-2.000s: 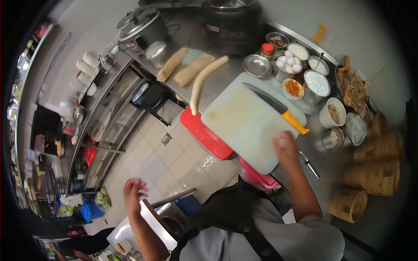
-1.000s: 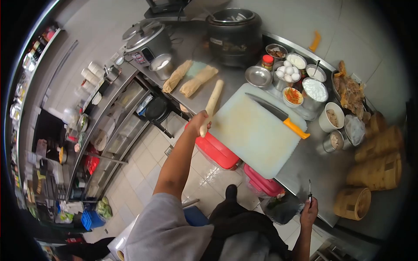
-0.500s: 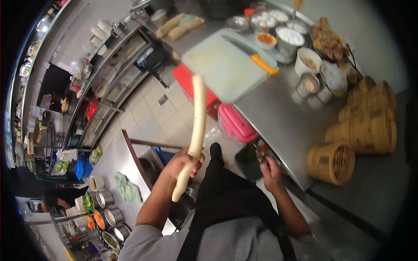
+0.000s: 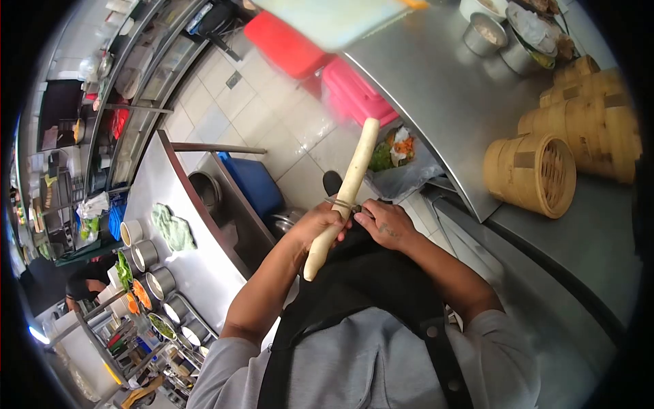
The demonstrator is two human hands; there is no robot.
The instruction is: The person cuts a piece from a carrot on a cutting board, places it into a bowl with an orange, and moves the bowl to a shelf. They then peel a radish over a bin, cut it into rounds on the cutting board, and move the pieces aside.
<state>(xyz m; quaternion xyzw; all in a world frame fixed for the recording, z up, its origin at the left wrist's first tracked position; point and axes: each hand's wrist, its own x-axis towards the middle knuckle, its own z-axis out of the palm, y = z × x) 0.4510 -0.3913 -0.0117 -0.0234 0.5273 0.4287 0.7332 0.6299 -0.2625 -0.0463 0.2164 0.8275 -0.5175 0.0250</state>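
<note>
My left hand (image 4: 319, 226) grips a long pale root vegetable (image 4: 354, 170) near its lower end and holds it slanted in front of my dark apron. My right hand (image 4: 383, 222) is closed beside it, pressing a small metal peeler (image 4: 340, 203) against the root just above my left fingers. The root's upper end points toward a clear bag of vegetable scraps (image 4: 398, 153) on the floor under the counter's edge. Most of the peeler is hidden inside my fist.
A steel counter (image 4: 436, 88) runs along the right with bamboo steamers (image 4: 538, 174) and metal pots (image 4: 485, 34). Red (image 4: 286, 44) and pink (image 4: 357, 92) bins stand under it. On the left are a blue bin (image 4: 255, 184), a steel table (image 4: 146, 204) with cups, and another person (image 4: 75, 286).
My view has dropped from the counter toward the floor. My left hand brought the root closer in front of my body, and my right hand with the peeler rose to meet it.
</note>
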